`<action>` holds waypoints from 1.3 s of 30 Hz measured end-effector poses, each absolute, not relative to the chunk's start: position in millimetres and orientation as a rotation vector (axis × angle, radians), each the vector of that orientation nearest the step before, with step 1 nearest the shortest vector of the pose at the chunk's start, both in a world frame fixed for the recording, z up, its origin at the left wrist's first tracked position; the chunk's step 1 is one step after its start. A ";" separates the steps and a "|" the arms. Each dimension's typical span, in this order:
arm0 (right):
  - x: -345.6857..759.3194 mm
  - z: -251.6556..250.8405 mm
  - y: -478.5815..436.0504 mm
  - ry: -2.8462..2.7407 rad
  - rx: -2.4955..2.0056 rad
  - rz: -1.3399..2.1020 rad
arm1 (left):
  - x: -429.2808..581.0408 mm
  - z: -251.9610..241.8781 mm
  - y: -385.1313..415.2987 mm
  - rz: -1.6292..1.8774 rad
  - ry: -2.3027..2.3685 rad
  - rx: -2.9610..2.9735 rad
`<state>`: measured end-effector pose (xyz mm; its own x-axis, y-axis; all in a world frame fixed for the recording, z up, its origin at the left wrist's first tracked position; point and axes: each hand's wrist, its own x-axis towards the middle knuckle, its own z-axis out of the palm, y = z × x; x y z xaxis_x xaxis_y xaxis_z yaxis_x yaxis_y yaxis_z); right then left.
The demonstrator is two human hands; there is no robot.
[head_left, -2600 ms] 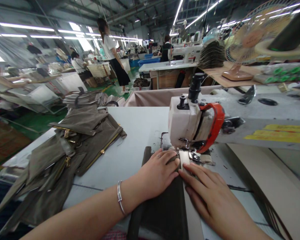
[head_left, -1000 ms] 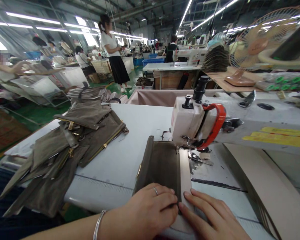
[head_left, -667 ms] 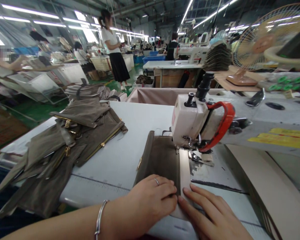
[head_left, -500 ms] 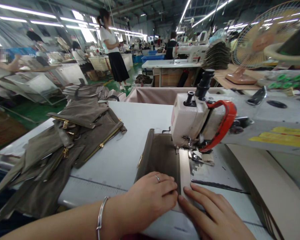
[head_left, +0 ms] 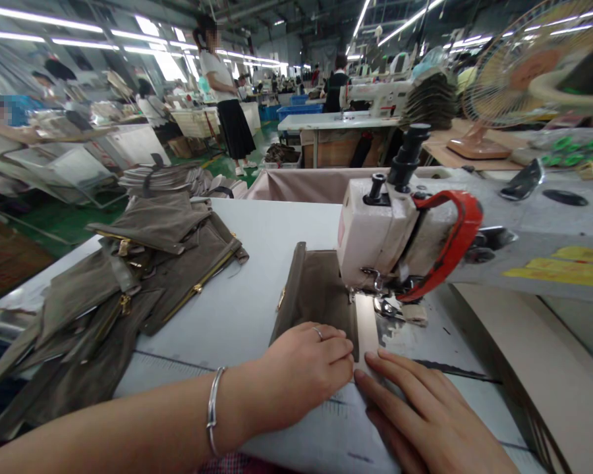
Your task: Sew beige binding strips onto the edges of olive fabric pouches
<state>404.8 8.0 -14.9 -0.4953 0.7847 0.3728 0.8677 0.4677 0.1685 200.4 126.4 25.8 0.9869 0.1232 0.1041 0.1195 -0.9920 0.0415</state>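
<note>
A dark olive fabric panel [head_left: 319, 289] with a pale strip [head_left: 367, 326] along its right edge lies under the head of a sewing machine [head_left: 375, 240]. My left hand [head_left: 301, 372], with a ring and a bracelet on the wrist, rests fingers-down on the near end of the panel. My right hand [head_left: 425, 415] lies flat beside it, fingers stretched toward the pale strip. The two hands' fingertips almost touch. Neither hand grips anything.
A heap of olive zippered pieces [head_left: 128, 289] covers the left of the white table [head_left: 257, 237]. A red guard [head_left: 454, 243] curves over the machine. A fan [head_left: 518, 72] and stacked pieces [head_left: 427, 102] stand at the back right. A person in a white top [head_left: 225, 92] stands in the aisle.
The panel has fed away from me under the machine head, and both hands have followed it forward across the table. The view has shifted slightly.
</note>
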 end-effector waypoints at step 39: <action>412.7 -17.7 57.3 -2.328 -1.745 -0.202 | 232.2 5.2 165.6 0.300 0.495 3.058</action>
<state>412.7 57.3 -17.7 -0.2680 0.9277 0.2600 0.9586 0.2838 -0.0247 232.2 165.6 5.2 0.9308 0.3154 0.1847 0.3098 -0.9489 0.0592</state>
